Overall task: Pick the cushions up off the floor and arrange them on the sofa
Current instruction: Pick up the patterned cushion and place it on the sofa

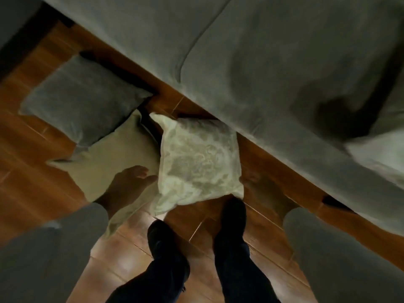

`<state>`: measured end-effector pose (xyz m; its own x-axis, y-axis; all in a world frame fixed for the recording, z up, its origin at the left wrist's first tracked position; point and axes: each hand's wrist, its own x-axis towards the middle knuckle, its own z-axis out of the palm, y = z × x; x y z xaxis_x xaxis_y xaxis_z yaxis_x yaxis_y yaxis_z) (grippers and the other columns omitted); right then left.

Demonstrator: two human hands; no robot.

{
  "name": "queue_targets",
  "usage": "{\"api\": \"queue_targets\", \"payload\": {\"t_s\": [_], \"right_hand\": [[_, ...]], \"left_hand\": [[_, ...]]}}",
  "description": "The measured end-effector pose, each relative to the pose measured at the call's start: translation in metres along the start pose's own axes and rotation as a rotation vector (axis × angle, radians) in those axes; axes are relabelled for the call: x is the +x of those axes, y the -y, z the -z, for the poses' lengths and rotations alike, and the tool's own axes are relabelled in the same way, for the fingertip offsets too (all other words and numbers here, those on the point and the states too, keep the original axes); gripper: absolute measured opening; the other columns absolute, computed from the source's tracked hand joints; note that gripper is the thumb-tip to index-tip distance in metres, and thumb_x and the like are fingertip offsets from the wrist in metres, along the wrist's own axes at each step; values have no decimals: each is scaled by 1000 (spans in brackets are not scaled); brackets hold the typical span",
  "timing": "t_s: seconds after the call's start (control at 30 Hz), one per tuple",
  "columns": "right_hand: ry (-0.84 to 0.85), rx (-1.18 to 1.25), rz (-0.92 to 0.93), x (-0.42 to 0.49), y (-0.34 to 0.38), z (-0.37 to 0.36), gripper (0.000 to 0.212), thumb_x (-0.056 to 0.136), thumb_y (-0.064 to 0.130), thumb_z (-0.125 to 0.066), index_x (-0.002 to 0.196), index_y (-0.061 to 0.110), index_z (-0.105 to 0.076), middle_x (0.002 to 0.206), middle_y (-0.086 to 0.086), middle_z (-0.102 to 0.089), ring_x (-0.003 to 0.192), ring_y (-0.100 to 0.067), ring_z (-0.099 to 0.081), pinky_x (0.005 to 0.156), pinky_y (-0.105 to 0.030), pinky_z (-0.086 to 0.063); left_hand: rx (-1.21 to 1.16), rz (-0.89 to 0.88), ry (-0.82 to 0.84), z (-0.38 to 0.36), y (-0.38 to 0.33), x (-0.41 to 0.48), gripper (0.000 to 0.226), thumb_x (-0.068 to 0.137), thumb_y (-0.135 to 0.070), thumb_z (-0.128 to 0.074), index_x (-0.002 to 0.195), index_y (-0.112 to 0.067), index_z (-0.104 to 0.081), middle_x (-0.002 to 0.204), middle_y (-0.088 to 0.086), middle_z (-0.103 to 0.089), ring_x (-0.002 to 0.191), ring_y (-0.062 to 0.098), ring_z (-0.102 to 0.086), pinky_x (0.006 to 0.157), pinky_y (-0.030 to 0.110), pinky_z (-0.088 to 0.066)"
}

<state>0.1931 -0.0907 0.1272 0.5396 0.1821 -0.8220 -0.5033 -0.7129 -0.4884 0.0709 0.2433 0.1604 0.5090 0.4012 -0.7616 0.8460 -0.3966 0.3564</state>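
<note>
the pick-up step is judged to be in hand: three cushions lie on the wooden floor, and the patterned cream cushion is taken as the landmark. it lies just in front of the grey sofa, its upper edge at the sofa's base. the plain beige cushion is touching its left side, and the grey cushion lies beyond that, overlapping the beige one. another pale cushion is seen on the sofa seat, well to the right of the landmark. the left hand is spread open and empty at the landmark's left edge; the right hand is blurred at its right edge, unclenched as far as can be told. next, both edges are to be gripped and the cushion lifted clear of the shoes below it.
</note>
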Motion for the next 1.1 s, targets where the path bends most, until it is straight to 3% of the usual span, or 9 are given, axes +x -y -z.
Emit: {"api": "queue_targets", "payload": {"t_s": [0.13,0.33,0.43,0.53,0.67,0.83,0.9,0.97,1.1], "right_hand": [[-13,23,-86,103,-18,-13,52,97,51,-58,140,21,-57,135,-1,-64,118,-24,-63,93,-35,-48],[26,266,-160,207,-41,-25,77,91,68,-57,153,25,-43,158,-1,-47,141,-25,-48,121,-52,-32],[46,437,-208,225,-41,-32,64,87,67,-64,143,39,-49,120,15,-62,105,-15,-69,89,-44,-58],[55,453,-165,225,-38,-42,54,80,65,-72,127,45,-54,110,19,-60,85,-11,-62,71,-37,-52],[100,523,-139,194,-29,-51,26,82,62,-72,103,50,-62,112,14,-70,87,-15,-71,67,-35,-52],[91,493,-212,111,0,-57,30,67,62,-83,91,51,-69,96,12,-75,87,-21,-72,63,-39,-58],[89,480,-218,67,24,-56,54,59,64,-87,107,48,-67,111,9,-72,102,-24,-68,84,-52,-56],[114,441,-236,18,54,-55,71,55,67,-87,118,46,-64,121,8,-69,112,-26,-64,101,-61,-48],[170,396,-186,-83,114,-53,73,56,75,-83,122,50,-65,125,9,-70,117,-26,-64,104,-65,-45]], "left_hand": [[-104,21,-17,-60,26,79,71,75,-66,-66,132,-24,-56,137,2,-60,120,24,-58,85,28,-37],[-398,-55,-41,-114,30,175,60,56,-85,-66,98,-42,-64,98,-10,-75,88,14,-72,78,39,-58],[-576,-126,86,-119,31,198,48,67,-68,-73,107,-42,-68,103,-14,-77,91,8,-74,74,31,-60],[-678,-136,179,-114,35,200,42,79,-53,-72,114,-30,-69,109,-5,-77,96,15,-74,68,27,-61],[-753,-91,147,-96,41,172,37,85,-41,-67,120,-27,-65,99,-7,-78,82,11,-75,54,20,-56],[-728,-41,94,-45,53,105,55,85,-31,-67,124,6,-54,69,-8,-73,63,12,-71,44,17,-49],[-743,-28,90,-8,52,70,55,77,-36,-70,124,-8,-61,94,2,-75,87,27,-72,51,25,-53],[-739,-36,84,30,47,32,43,79,-36,-68,117,-16,-66,102,8,-74,86,27,-73,55,31,-55],[-735,-73,65,112,31,-38,12,85,-29,-65,95,-24,-69,66,-8,-72,57,12,-69,57,37,-58]]}}
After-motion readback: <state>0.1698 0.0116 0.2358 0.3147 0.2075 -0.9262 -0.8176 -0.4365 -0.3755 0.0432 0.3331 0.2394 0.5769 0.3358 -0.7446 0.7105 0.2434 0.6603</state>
